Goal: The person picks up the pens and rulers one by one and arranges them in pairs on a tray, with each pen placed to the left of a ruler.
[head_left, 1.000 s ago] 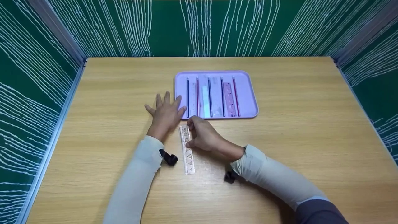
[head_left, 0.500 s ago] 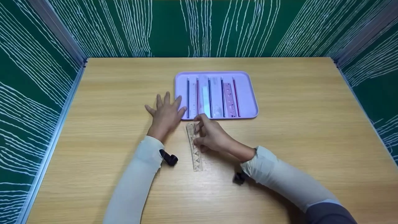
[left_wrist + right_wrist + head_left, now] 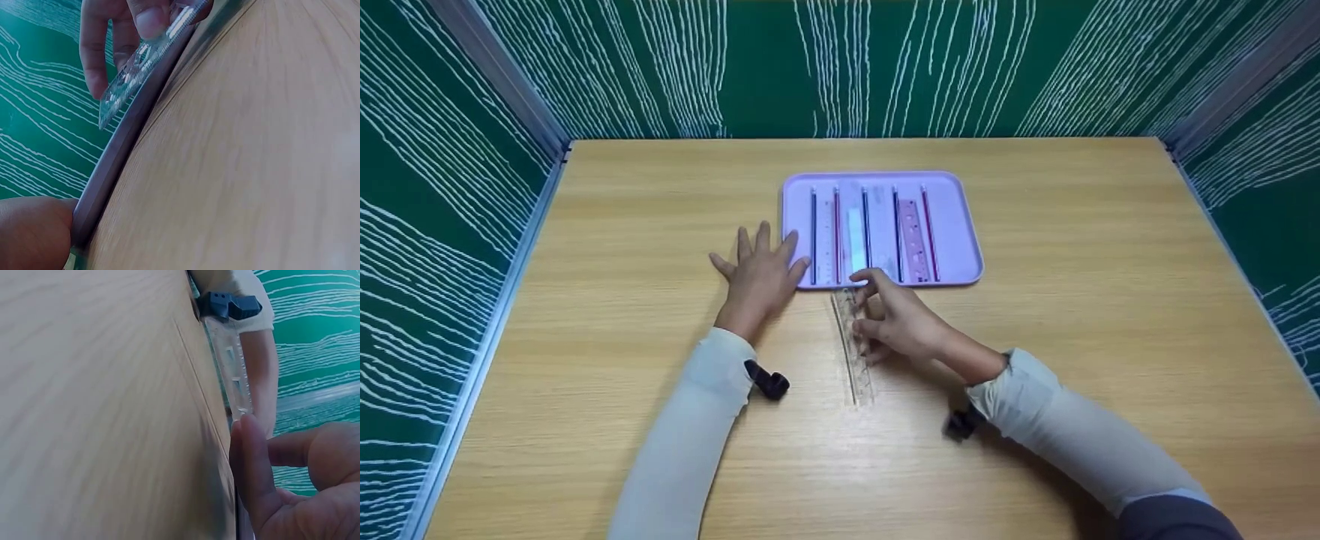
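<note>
My right hand (image 3: 904, 322) pinches a clear ruler (image 3: 851, 352) with cut-out shapes between thumb and fingers. The ruler is held just above the table at the front of a purple tray (image 3: 960, 247); in the left wrist view the ruler (image 3: 135, 70) tilts over the tray's edge. In the right wrist view the ruler (image 3: 230, 371) points away from the fingertips. Fingers spread, my left hand (image 3: 761, 277) lies at the tray's left front corner, its thumb touching the rim.
In the tray, several dark and red pencils (image 3: 930, 232) lie roughly parallel, with a pink ruler (image 3: 913, 240), a pale bluish strip (image 3: 856, 240) and other clear rulers between them. Green panels (image 3: 765, 67) with white lines stand behind the wooden table (image 3: 1072, 300) and at its sides.
My right hand has moved right with the ruler, which has gone from left of the tray's middle to nearer its centre, slightly farther forward. The left hand and tray have stayed put.
</note>
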Motion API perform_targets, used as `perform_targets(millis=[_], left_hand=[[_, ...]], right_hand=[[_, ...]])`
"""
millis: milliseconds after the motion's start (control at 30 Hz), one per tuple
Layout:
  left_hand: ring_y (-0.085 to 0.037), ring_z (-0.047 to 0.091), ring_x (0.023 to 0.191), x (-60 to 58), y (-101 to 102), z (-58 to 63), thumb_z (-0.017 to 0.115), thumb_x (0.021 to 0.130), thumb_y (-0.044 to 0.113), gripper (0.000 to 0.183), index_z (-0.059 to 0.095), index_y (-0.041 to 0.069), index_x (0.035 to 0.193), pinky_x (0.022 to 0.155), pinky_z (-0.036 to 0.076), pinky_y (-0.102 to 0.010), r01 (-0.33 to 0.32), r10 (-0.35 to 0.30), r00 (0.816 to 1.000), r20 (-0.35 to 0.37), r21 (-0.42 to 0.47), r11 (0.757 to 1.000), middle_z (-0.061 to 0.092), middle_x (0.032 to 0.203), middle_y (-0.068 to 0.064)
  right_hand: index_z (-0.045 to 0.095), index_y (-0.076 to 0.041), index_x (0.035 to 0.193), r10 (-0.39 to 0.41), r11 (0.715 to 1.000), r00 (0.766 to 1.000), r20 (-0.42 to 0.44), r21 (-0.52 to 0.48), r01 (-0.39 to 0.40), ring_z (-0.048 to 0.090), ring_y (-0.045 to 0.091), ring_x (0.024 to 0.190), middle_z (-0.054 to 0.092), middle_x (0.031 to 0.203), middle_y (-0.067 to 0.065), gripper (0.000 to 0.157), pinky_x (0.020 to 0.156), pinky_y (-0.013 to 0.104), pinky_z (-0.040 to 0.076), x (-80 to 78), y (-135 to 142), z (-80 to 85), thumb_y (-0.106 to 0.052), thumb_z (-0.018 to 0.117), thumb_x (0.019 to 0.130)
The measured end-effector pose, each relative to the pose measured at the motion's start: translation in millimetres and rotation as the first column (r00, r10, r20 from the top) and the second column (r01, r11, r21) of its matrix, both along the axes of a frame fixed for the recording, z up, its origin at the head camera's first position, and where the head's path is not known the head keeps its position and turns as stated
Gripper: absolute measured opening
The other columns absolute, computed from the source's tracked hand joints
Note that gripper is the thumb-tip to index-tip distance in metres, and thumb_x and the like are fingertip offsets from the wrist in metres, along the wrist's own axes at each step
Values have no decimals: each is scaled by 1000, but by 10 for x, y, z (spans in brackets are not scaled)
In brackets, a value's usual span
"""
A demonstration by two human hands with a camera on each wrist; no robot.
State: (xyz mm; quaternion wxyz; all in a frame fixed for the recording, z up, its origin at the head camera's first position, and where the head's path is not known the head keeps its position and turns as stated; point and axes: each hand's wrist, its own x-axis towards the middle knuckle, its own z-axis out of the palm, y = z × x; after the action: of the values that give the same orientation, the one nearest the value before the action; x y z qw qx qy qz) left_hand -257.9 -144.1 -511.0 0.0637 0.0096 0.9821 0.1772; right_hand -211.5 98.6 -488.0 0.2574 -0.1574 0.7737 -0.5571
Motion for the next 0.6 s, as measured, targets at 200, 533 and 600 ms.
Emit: perform_targets(millis=[200, 533, 600], left_hand=[[-50, -4, 156, 4, -1, -1, 34, 105, 62, 63, 28, 36, 162, 102, -9, -90, 3, -3, 1000, -2, -8, 1000, 9, 173, -14], [-49, -5, 157, -17, 14, -2, 36, 105, 61, 63, 30, 34, 161, 103, -9, -90, -1, 1, 1000, 18, -6, 1000, 10, 173, -15], [-49, -6, 157, -17, 15, -3, 37, 105, 61, 63, 30, 34, 162, 104, -9, -90, -6, 6, 1000, 20, -3, 1000, 10, 173, -15]], right_hand=[[37, -15, 151, -26, 1000, 1000, 14, 9, 26, 69, 31, 79, 49, 129, 16, 69, 60, 51, 63, -67, 134, 21, 10, 64, 92], [32, -13, 154, -59, 998, 998, -7, -11, 59, 69, 31, 72, 46, 133, 19, 68, 63, 51, 64, -231, 413, 34, 7, 61, 96], [33, -13, 154, -76, 997, 997, -23, 1, 76, 70, 30, 71, 46, 134, 18, 69, 63, 49, 64, -271, 473, 42, 7, 61, 95]])
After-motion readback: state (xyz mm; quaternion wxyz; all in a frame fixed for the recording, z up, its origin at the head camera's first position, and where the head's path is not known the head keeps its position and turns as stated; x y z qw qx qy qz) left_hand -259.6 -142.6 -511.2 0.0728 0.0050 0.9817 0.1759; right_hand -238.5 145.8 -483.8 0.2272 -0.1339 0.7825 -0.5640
